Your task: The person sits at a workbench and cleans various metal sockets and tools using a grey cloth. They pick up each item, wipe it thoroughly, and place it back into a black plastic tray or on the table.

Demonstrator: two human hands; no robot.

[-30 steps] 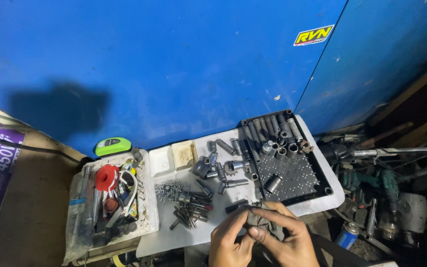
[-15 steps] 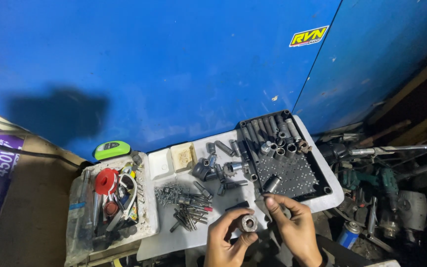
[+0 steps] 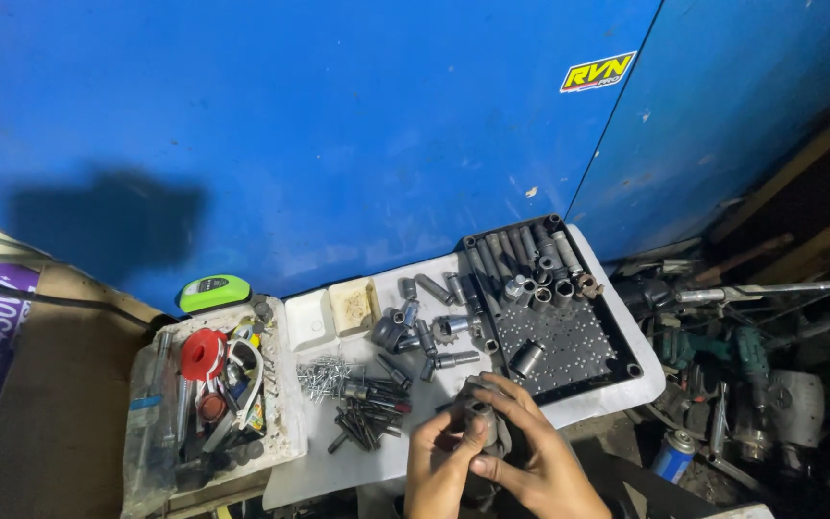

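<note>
Near the white table's (image 3: 357, 461) front edge, the left hand (image 3: 439, 466) and right hand (image 3: 530, 461) have closed together again, fingers curled around a gray rag (image 3: 492, 428) and small metal socket (image 3: 477, 411). Half a second earlier, the hands were apart, with the socket exposed in the left.

In front of me a big blue metal wall (image 3: 319, 125) with a dark shadow on its left part, a small yellow sticker (image 3: 597, 71) high on it, a white worktop (image 3: 357, 461) against its foot, at my right a dim corner with wooden beams (image 3: 799, 192), light from above.
</note>
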